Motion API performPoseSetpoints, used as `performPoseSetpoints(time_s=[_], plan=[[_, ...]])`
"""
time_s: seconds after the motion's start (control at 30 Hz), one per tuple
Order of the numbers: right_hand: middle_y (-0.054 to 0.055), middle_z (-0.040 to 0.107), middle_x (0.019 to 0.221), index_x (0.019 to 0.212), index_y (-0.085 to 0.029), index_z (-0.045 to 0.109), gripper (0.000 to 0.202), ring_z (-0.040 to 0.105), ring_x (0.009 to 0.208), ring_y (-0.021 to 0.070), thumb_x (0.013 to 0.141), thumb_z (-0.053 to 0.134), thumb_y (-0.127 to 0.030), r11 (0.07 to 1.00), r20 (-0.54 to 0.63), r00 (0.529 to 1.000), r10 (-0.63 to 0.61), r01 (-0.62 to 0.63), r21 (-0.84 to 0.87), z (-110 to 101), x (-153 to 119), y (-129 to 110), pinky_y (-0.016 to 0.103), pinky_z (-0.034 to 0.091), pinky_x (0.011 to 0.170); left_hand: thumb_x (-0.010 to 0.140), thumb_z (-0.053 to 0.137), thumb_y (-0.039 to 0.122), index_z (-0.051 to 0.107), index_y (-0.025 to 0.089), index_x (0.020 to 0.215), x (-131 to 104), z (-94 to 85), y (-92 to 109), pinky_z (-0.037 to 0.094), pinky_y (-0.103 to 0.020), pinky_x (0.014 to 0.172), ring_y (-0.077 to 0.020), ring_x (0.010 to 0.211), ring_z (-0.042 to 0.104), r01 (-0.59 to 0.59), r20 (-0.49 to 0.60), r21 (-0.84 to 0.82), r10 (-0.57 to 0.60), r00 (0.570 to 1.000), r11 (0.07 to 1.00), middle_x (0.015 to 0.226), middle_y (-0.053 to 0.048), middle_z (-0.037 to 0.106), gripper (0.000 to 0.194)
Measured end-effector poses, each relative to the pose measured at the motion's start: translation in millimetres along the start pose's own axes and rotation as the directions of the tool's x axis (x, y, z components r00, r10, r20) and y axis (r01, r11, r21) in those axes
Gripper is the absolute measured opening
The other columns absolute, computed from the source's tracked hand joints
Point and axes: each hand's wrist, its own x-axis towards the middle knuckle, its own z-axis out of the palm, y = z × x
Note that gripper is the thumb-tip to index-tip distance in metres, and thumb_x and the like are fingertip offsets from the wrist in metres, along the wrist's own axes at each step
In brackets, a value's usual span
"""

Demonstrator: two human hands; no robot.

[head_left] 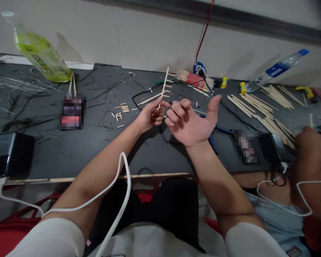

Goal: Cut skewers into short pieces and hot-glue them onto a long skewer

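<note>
My left hand (153,116) is closed on the lower end of a thin wooden stick (164,85), held slanted upward above the table. Several short sticks jut from its right side like the teeth of a comb. Close beside it, my right hand (194,123) is turned palm up, thumb stretched out to the right and fingers loosely curled. Nothing shows in its palm. The right fingertips are near the left fingers; whether they touch I cannot tell. Short cut stick pieces (125,108) lie on the table left of my left hand.
A tilted green drink bottle (42,59) stands back left, a water bottle (276,73) back right. Wrapped sticks (194,79) lie by the wall; loose sticks (259,103) lie right. Dark power banks (12,155) and a white cable (125,178) are close. Another person's hand (311,142) works at right.
</note>
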Motion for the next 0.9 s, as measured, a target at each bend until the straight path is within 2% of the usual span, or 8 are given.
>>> performPoseSetpoints(time_s=[0.07,0.2,0.37,0.43,0.57,0.7,0.8,0.9], plan=[[-0.003,0.046,0.053,0.064,-0.027,0.044,0.069,0.045,0.049,0.0169,0.084,0.045,-0.093,0.999,0.079,0.997,-0.005,0.001,0.046,-9.2,15.3,-6.8,0.034,0.043,0.05,0.088,0.068,0.065,0.071,0.017,0.099,-3.2,2.6,0.8,0.016,-0.021,0.042,-0.0053,0.043,0.019,0.008,0.115,-0.02,-0.005,0.993,1.0,0.06,0.009,0.028,0.05],[-0.008,0.017,0.047,0.058,-0.027,0.019,0.075,0.018,0.042,0.012,0.085,0.038,-0.095,0.999,0.202,0.979,-0.029,0.033,-0.017,-26.3,33.3,-18.0,0.032,0.026,0.044,0.082,0.08,0.06,0.074,0.017,0.108,-7.5,4.9,-0.7,0.014,-0.02,0.043,-0.0047,0.046,0.016,-0.052,0.199,0.008,0.049,0.979,0.999,0.062,0.01,0.024,0.051],[-0.009,0.011,0.049,0.059,-0.027,0.018,0.074,0.012,0.044,0.0122,0.088,0.044,-0.089,0.981,0.044,0.98,-0.195,0.194,0.014,-37.5,37.6,-27.9,0.031,0.02,0.045,0.073,0.094,0.043,0.076,0.018,0.111,-0.9,1.9,-7.4,0.016,-0.021,0.043,-0.0024,0.045,0.02,-0.157,0.137,0.178,0.133,0.982,0.971,0.057,0.012,0.031,0.049],[-0.008,0.012,0.048,0.058,-0.026,0.017,0.074,0.011,0.044,0.012,0.089,0.044,-0.088,0.973,0.052,0.972,-0.23,0.229,0.022,-45.2,37.2,-31.4,0.031,0.019,0.045,0.069,0.097,0.039,0.078,0.017,0.103,3.5,1.5,-11.4,0.018,-0.022,0.041,-0.0021,0.043,0.023,-0.195,0.097,0.239,0.176,0.98,0.951,0.053,0.012,0.034,0.045],[-0.009,0.016,0.048,0.058,-0.026,0.016,0.075,0.012,0.044,0.0105,0.091,0.036,-0.09,0.991,0.327,0.938,-0.117,0.131,-0.02,-68.0,34.5,-39.5,0.031,0.023,0.047,0.068,0.097,0.04,0.073,0.016,0.081,8.6,3.5,-16.8,0.018,-0.023,0.038,-0.0025,0.04,0.026,-0.213,0.031,0.289,0.213,0.976,0.933,0.049,0.011,0.036,0.036],[-0.009,0.018,0.051,0.06,-0.026,0.02,0.073,0.017,0.045,0.01,0.093,0.032,-0.09,1.0,0.52,0.854,0.002,0.003,-0.008,-78.9,27.2,-49.6,0.032,0.024,0.051,0.073,0.093,0.046,0.071,0.016,0.083,8.2,6.3,-17.1,0.019,-0.024,0.037,-0.0031,0.039,0.027,-0.223,0.013,0.264,0.228,0.974,0.938,0.051,0.01,0.039,0.038],[-0.008,0.014,0.051,0.059,-0.025,0.018,0.075,0.014,0.048,0.0113,0.093,0.028,-0.091,0.995,0.45,0.887,0.102,-0.082,-0.063,-75.9,22.6,-51.9,0.034,0.023,0.054,0.075,0.091,0.051,0.072,0.016,0.089,5.8,9.4,-17.2,0.019,-0.024,0.037,-0.0031,0.039,0.028,-0.207,0.027,0.265,0.207,0.978,0.942,0.051,0.01,0.04,0.042],[-0.008,0.014,0.049,0.06,-0.026,0.018,0.077,0.014,0.046,0.0123,0.085,0.037,-0.096,0.999,0.36,0.933,-0.028,0.014,0.042,-71.6,22.7,-45.5,0.033,0.022,0.05,0.074,0.092,0.05,0.074,0.014,0.103,2.7,14.2,-19.1,0.017,-0.024,0.041,-0.0029,0.041,0.027,-0.211,0.09,0.286,0.193,0.977,0.935,0.05,0.012,0.037,0.049]])
